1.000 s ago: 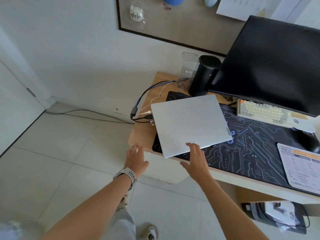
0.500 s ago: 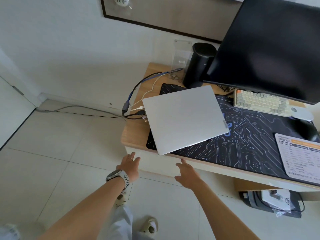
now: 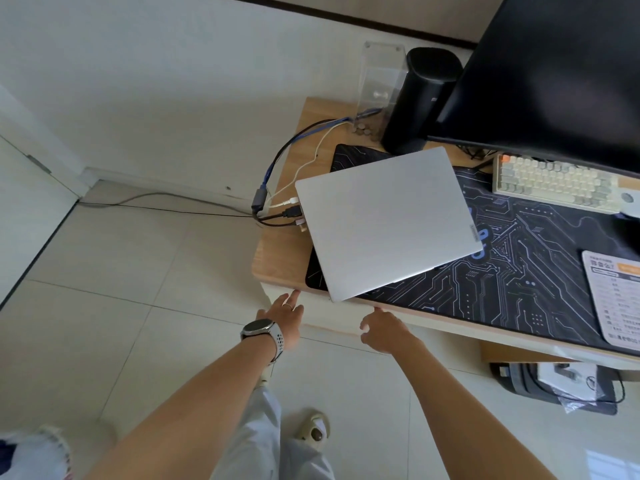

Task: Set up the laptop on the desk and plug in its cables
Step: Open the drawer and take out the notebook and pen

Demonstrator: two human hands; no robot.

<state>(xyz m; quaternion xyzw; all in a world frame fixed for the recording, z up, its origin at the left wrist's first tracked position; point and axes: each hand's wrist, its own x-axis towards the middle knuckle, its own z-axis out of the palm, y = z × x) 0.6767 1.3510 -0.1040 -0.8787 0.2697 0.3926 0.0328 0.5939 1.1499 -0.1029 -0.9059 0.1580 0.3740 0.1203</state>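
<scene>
Laptop (image 3: pixel 388 220) lies closed and turned at an angle on the desk mat (image 3: pixel 519 271), with cables (image 3: pixel 277 209) at its left edge. Left hand (image 3: pixel 285 317) and right hand (image 3: pixel 384 329) hover at the desk (image 3: pixel 277 265) front, fingers loose, grasping nothing.

Pale tiled floor (image 3: pixel 104 323), white wall (image 3: pixel 156 81), dark-framed board's edge (image 3: pixel 346 12) above, soft daylight throughout.

A closed silver laptop (image 3: pixel 388 221) lies askew on the desk (image 3: pixel 277 268), cables (image 3: pixel 284 211) plugged into its left edge.
</scene>
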